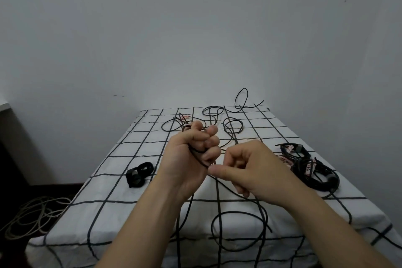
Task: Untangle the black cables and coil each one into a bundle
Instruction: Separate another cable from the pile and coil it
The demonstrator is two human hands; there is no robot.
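So the left hand (191, 150) has its fingers curled tight round loops of thin, smooth black cable (237, 213); right hand (254, 169) pinches the strand just beside it, slack curling over the white grid-checked cloth bench (130, 213).

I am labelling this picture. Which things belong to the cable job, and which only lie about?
Job: left hand, right hand, the black cable they hold, loose black cables at the far end, small black bundle, tagged black pile.
Lying about: pale cables on the floor, checked cloth.
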